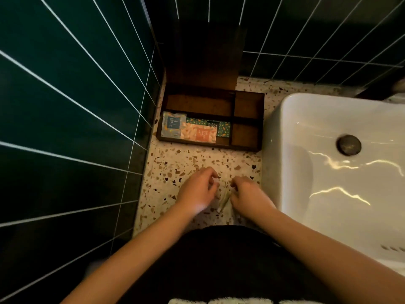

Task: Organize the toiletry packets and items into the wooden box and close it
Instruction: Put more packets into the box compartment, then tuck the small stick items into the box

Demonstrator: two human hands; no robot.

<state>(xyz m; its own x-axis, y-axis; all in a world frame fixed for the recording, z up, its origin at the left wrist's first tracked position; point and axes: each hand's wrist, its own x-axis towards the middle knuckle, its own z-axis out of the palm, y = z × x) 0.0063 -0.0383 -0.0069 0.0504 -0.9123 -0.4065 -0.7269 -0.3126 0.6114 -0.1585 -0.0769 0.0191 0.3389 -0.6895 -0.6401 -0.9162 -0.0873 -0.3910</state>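
Note:
The wooden box (pixel 247 110) sits on the terrazzo counter against the tiled corner, its lid (pixel 203 60) standing upright. In its front left compartment lie a pale blue shower cap packet (pixel 173 126), an orange packet (pixel 200 133) and a green patterned packet (pixel 223 128). The other compartments look bare. Near the counter's front edge, my left hand (pixel 197 190) and my right hand (pixel 247 194) both rest with curled fingers on thin pale items (pixel 224 199) lying between them. What these items are is too blurred to tell.
A white sink basin (pixel 328 172) with a dark drain plug (pixel 349 144) fills the right side. Dark green tiled walls (pixel 76 106) close off the left and back. The terrazzo counter (pixel 186 159) runs between box and hands.

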